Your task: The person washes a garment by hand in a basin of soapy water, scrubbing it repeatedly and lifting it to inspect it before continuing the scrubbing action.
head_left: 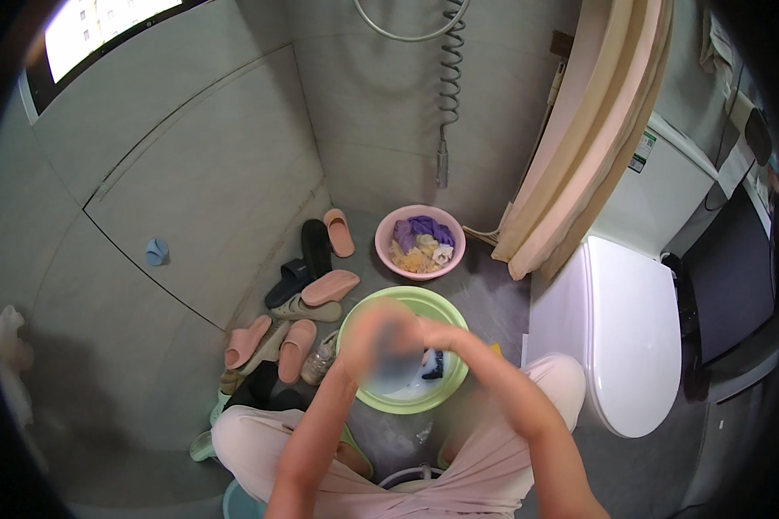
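Note:
Both my hands are above a light green plastic basin (454, 389), held close together. My left hand (367, 340) is blurred, and so is the dark cloth (399, 350) gripped between the two hands. From the right side, my right hand (438, 335) reaches in with its fingers bent against that cloth; the fingertips are hidden. Below, cloudy, sudsy water (402, 393) fills the bottom of the basin. A dark piece of fabric with a light part (433, 364) lies in the water beneath my right hand.
Beyond stands a pink basin (382, 250) holding purple, cream and yellowish clothes (422, 243). Several slippers (297, 350) and shoes line the left wall. A white toilet (633, 337) and a beige curtain (597, 156) are on the right. A coiled shower hose (451, 78) hangs ahead.

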The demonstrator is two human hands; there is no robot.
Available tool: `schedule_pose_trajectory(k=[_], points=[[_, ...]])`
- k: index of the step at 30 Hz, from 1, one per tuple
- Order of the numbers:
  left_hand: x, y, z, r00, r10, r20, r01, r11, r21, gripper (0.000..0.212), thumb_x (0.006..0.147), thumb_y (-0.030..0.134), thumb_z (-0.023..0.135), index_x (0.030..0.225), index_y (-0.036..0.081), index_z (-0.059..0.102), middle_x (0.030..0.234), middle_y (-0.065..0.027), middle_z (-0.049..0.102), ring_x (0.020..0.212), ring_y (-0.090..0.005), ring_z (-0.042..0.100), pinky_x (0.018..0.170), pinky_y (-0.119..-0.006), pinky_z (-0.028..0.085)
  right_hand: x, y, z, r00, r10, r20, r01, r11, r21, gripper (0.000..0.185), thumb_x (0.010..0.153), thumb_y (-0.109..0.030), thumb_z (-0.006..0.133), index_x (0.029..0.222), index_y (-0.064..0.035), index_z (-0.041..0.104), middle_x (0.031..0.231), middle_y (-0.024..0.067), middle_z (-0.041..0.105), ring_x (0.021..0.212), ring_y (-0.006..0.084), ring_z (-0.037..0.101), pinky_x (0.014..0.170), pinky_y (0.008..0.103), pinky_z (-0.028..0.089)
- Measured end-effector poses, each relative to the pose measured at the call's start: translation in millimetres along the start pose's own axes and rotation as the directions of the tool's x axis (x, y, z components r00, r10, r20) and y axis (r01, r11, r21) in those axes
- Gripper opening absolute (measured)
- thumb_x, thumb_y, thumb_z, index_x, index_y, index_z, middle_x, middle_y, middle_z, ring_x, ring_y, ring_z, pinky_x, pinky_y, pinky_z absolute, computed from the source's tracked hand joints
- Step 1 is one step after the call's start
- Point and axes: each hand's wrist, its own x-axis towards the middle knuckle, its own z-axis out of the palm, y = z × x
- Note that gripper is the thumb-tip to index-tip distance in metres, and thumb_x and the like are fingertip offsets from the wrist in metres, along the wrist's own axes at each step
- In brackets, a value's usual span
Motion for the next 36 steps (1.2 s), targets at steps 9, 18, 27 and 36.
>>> schedule_pose_trajectory(k=[9,18,27,36], points=[[14.4,25.5,-15.7,0.847,-0.290,-0.445,-0.101,0.735,-0.670,0.013,0.087,0.013,0.053,0.098,0.007,0.055,0.084,-0.0015,0.054,0.082,-0.0157,0.050,0.077,-0.035,0.043,-11.2,44.2,-36.1,0.911,0.099,-0.401,0.057,0.931,0.360,0.039,0.083,-0.010,0.053,0.122,-0.0084,0.055,0.108,0.0040,0.062,0.098,0.0124,0.059,0.075,0.0282,0.054],[-30.3,-102.3,-2.5,0.905,0.159,-0.395,-0.183,0.983,-0.023,0.045,0.093,0.028,0.049,0.131,0.006,0.041,0.126,-0.0090,0.048,0.114,-0.0198,0.048,0.096,-0.038,0.042,-14.3,-28.1,105.5,0.785,-0.552,-0.280,0.207,0.661,-0.721,0.047,0.074,-0.024,0.070,0.114,-0.0066,0.053,0.113,0.0166,0.054,0.107,0.0312,0.053,0.093,0.0425,0.042],[1.8,-78.7,49.9,0.914,-0.376,-0.155,-0.090,0.184,-0.979,0.035,0.093,0.047,0.040,0.101,0.015,0.049,0.089,-0.0029,0.055,0.087,-0.0179,0.054,0.077,-0.035,0.044,10.4,-3.4,75.9,0.539,-0.554,-0.635,-0.102,0.705,-0.702,0.026,0.070,-0.028,0.068,0.080,-0.0078,0.055,0.062,0.0115,0.056,0.062,0.0330,0.058,0.062,0.0422,0.048],[15.2,-19.4,69.5,0.568,-0.809,-0.150,0.206,0.316,-0.926,0.033,0.091,0.038,0.049,0.118,0.020,0.052,0.102,-0.0017,0.056,0.097,-0.0150,0.053,0.086,-0.036,0.044,19.5,27.9,36.0,0.608,-0.476,-0.636,-0.172,0.702,-0.691,0.021,0.066,-0.024,0.069,0.071,-0.0053,0.061,0.071,0.0154,0.061,0.063,0.0321,0.062,0.056,0.0387,0.049]])
